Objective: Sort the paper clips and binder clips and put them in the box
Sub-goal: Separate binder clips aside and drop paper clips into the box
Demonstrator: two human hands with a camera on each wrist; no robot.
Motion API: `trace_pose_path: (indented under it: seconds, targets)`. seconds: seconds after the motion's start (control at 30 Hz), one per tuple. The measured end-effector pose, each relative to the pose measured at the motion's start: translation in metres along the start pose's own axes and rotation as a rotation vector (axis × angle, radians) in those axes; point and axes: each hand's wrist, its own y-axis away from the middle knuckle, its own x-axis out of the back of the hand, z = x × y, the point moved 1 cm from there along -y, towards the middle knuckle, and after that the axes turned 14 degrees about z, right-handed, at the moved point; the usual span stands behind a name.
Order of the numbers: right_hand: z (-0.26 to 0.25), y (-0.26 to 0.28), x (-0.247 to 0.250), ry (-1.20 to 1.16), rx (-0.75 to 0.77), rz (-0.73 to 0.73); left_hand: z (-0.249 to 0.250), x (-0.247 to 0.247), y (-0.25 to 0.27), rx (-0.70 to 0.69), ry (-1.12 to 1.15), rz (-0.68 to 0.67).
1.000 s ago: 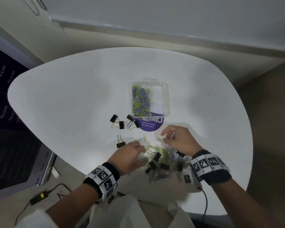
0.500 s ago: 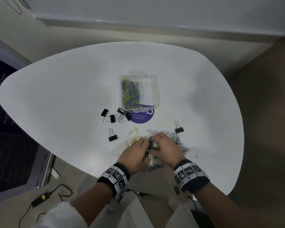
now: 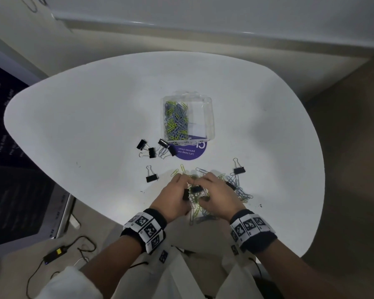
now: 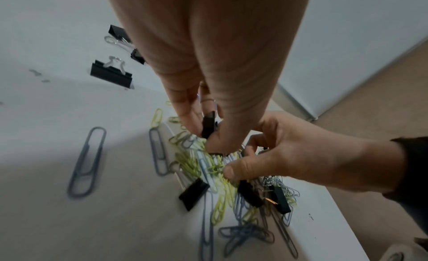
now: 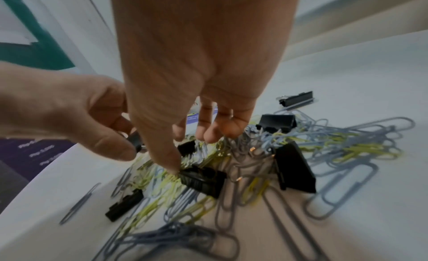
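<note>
A clear plastic box (image 3: 212,117) stands mid-table, with green and blue paper clips (image 3: 176,121) in its left compartment. A mixed pile of paper clips and black binder clips (image 3: 235,186) (image 5: 301,146) lies at the near edge. My left hand (image 3: 185,188) (image 4: 209,133) pinches a small black binder clip (image 4: 208,126) over the pile. My right hand (image 3: 203,188) (image 5: 190,151) reaches into the tangle, thumb and fingers curled round a bunch of paper clips. Its thumb touches another binder clip (image 5: 201,180).
Several binder clips (image 3: 151,149) lie left of the box. Single ones sit at the pile's left (image 3: 152,176) and right (image 3: 239,169). A purple round sticker (image 3: 190,152) shows under the box's near side. The table's near edge runs just below my wrists.
My hands have come together over the pile; the right one moved in from nearer the box. A binder clip now lies at the pile's right. The left hand has taken a binder clip.
</note>
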Motion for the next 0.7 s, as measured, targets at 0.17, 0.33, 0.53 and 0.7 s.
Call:
trace_pose_path:
  seconds: [0.17, 0.33, 0.53, 0.7]
  targets:
    - [-0.010, -0.009, -0.002, 0.042, -0.005, 0.004, -0.008, 0.014, -0.008, -0.018, 0.022, 0.010]
    - [-0.006, -0.008, -0.002, -0.210, -0.152, 0.031, -0.016, 0.026, -0.016, 0.168, 0.111, 0.024]
    - [-0.026, -0.015, 0.007, -0.493, -0.247, 0.134, -0.011, 0.027, -0.022, 0.531, 0.575, 0.032]
    - [-0.054, -0.026, 0.009, -0.461, -0.134, 0.149, -0.004, 0.027, -0.028, 0.657, 0.867, -0.039]
